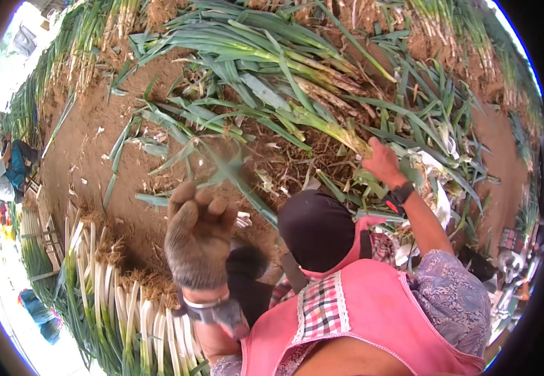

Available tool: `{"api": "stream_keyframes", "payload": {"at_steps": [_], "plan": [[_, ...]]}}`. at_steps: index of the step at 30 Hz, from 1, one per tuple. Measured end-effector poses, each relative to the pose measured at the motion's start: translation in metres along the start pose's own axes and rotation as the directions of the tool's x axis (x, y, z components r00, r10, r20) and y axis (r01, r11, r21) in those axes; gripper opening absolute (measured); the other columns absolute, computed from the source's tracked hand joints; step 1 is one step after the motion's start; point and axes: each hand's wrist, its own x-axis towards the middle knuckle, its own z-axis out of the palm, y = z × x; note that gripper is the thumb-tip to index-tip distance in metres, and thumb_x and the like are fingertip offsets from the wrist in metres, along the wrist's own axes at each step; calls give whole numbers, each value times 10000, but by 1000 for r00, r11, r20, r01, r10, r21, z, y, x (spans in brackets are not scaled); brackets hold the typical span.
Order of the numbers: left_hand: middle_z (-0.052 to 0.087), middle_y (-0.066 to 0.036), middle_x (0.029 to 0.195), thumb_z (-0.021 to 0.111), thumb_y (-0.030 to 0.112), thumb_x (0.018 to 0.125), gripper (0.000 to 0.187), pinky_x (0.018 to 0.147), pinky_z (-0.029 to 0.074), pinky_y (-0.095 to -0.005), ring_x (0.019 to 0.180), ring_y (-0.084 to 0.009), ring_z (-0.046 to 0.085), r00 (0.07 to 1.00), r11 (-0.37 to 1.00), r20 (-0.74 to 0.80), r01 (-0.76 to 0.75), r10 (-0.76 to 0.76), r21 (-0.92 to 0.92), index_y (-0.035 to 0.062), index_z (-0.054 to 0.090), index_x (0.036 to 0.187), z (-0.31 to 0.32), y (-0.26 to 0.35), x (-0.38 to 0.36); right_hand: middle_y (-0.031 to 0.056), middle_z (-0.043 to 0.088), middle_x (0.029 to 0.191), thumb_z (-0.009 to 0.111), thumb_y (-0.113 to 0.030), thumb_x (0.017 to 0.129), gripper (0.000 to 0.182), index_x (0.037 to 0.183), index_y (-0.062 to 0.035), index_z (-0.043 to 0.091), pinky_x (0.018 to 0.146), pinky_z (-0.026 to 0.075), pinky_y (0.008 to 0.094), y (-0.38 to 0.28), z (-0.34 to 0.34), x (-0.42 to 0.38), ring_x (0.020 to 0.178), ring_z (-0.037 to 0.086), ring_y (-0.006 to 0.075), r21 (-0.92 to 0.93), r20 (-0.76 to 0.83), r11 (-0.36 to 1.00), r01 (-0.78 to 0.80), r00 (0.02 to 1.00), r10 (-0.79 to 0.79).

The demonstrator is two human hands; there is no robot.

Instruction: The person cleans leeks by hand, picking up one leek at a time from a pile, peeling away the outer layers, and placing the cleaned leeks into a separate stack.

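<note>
My right hand reaches forward and grips the root end of a long green leek lying in the heap of leeks. My left hand, caked in soil and wearing a wrist strap, is raised over the bare earth with its fingers curled. A blurred green leaf lies just past its fingertips; whether the hand holds it cannot be told. My pink apron fills the bottom of the view.
A row of trimmed leeks with white stalks lies at lower left. Loose leaves and husks litter the brown soil. More leek rows run along the top. Other people sit at the far left.
</note>
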Motion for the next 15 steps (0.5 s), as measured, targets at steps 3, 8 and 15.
{"api": "stream_keyframes", "payload": {"at_steps": [3, 8, 15], "plan": [[571, -69, 948, 557, 131, 831, 251, 775, 479, -378, 851, -202, 561, 998, 995, -60, 36, -30, 95, 86, 510, 1073, 1, -24, 6, 217, 571, 732, 605, -131, 618, 263, 830, -43, 478, 612, 434, 457, -3, -53, -30, 722, 554, 405, 70, -84, 993, 92, 993, -86], [591, -57, 941, 597, 149, 819, 240, 744, 498, -383, 860, -201, 576, 994, 973, -13, 113, -113, 202, 127, 538, 1051, 7, -61, 27, 207, 471, 665, 617, -80, 594, 304, 803, -18, 405, 570, 396, 408, -36, -119, -55, 658, 471, 424, 205, -287, 896, 393, 900, -329], [599, -62, 964, 607, 199, 831, 240, 727, 508, -378, 860, -198, 589, 976, 999, 215, -42, 43, -7, 105, 538, 1041, 15, -64, 38, 189, 491, 757, 631, -42, 598, 309, 841, 0, 446, 629, 394, 422, -110, -137, -46, 734, 494, 396, 153, -367, 693, 705, 691, -622]]}}
